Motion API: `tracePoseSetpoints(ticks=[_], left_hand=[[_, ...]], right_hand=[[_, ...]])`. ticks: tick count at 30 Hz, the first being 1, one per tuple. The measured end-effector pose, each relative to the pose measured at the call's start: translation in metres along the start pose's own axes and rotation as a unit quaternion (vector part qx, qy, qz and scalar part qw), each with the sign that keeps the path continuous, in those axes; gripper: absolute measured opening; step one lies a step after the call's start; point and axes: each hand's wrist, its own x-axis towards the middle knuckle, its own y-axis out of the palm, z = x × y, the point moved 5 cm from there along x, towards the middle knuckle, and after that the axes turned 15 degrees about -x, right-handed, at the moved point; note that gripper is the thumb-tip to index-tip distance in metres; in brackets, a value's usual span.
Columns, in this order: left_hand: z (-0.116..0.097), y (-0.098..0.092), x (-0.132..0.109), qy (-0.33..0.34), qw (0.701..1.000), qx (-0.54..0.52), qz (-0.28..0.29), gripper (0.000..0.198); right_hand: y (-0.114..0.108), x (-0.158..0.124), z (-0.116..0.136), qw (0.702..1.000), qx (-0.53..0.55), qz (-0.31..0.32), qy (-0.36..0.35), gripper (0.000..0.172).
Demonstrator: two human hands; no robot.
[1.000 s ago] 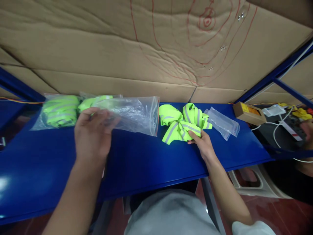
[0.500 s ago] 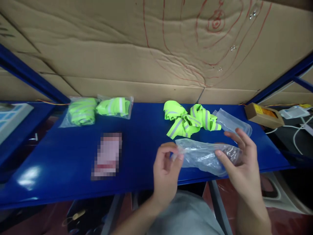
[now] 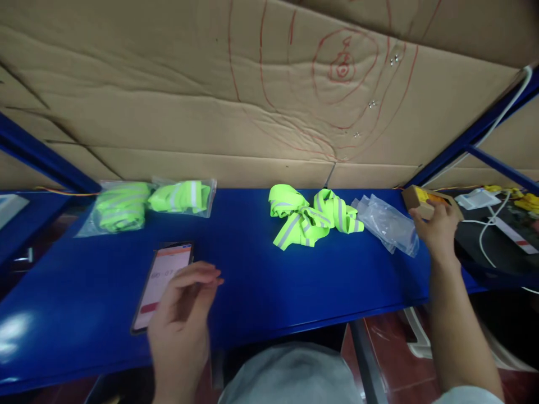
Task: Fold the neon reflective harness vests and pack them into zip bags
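My left hand hovers over the near part of the blue shelf, fingers loosely curled and apart, holding nothing, just right of a phone with a lit screen. My right hand reaches far right, its fingers resting on a small cardboard box; whether it grips the box I cannot make out. A pile of clear plastic bags lies just left of that hand. Loose neon yellow reflective bands lie mid-shelf.
Two clear bags holding folded neon bands sit at the back left. A cardboard sheet with red marker rings forms the back wall. White cables and small items lie on the dark surface to the right. Blue frame bars flank the shelf.
The clear bag held in both hands half a second ago now lies on the pile at right. My right hand has moved right to the box; my left hand has moved left beside the phone.
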Motion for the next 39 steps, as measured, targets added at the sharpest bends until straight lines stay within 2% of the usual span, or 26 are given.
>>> tracePoseSetpoints(ticks=[2,5,7,9,11,14,16,17,19,21,23,26,28,30,32,34,35,37,39], left_hand=[[-0.003,-0.009,0.005,0.018,0.999,0.011,-0.028,0.011],[-0.011,-0.016,0.015,0.057,0.998,0.022,-0.031,0.009],[-0.019,-0.017,0.024,0.083,0.995,0.061,0.008,0.005],[-0.028,-0.018,0.037,0.114,0.982,0.139,0.055,0.005],[-0.035,-0.022,0.056,0.151,0.956,0.234,0.093,0.009],[-0.031,-0.028,0.098,0.181,0.902,0.366,0.143,0.017],[-0.018,-0.026,0.127,0.164,0.853,0.459,0.186,0.028],[-0.01,-0.023,0.14,0.15,0.816,0.521,0.199,0.032],[0.008,-0.014,0.161,0.11,0.732,0.637,0.214,0.037],[0.024,0.002,0.173,0.081,0.695,0.679,0.22,0.037],[0.04,0.019,0.18,0.06,0.691,0.686,0.221,0.038],[0.06,0.038,0.19,0.026,0.686,0.698,0.206,0.033],[0.067,0.043,0.198,0.002,0.689,0.699,0.192,0.027],[0.066,0.044,0.204,-0.017,0.699,0.692,0.181,0.027],[0.059,0.045,0.203,-0.023,0.716,0.675,0.178,0.028],[0.05,0.051,0.19,-0.025,0.738,0.642,0.204,0.024],[0.047,0.056,0.179,-0.027,0.751,0.619,0.229,0.021],[0.04,0.069,0.151,-0.032,0.771,0.566,0.291,0.015],[0.032,0.079,0.123,-0.031,0.786,0.52,0.333,0.011]], right_hand=[[0.001,-0.009,0.023,0.998,-0.003,0.001,-0.068,0.05],[0.03,-0.028,0.057,0.977,0.027,0.124,-0.169,0.053],[0.061,-0.039,0.067,0.96,0.035,0.225,-0.165,0.059],[0.091,-0.047,0.07,0.946,0.039,0.285,-0.146,0.059],[0.112,-0.049,0.07,0.943,0.044,0.298,-0.141,0.059],[0.128,-0.045,0.068,0.948,0.042,0.286,-0.134,0.061],[0.13,-0.04,0.067,0.956,0.037,0.264,-0.12,0.06],[0.13,-0.037,0.067,0.962,0.035,0.247,-0.109,0.06],[0.126,-0.03,0.067,0.976,0.032,0.2,-0.086,0.058],[0.116,-0.023,0.069,0.988,0.03,0.135,-0.07,0.059],[0.099,-0.021,0.074,0.995,0.027,0.075,-0.062,0.06],[0.055,-0.036,0.096,0.995,0.036,-0.006,-0.088,0.052],[0.014,-0.063,0.126,0.977,0.097,-0.084,-0.173,0.044],[-0.02,-0.098,0.161,0.947,0.179,-0.092,-0.249,0.034],[-0.044,-0.135,0.201,0.907,0.254,-0.039,-0.333,0.025],[-0.052,-0.166,0.239,0.866,0.314,0.073,-0.381,0.022],[-0.05,-0.179,0.255,0.847,0.336,0.151,-0.383,0.023],[-0.035,-0.2,0.28,0.804,0.366,0.323,-0.34,0.027],[-0.014,-0.217,0.293,0.761,0.379,0.463,-0.251,0.031]])
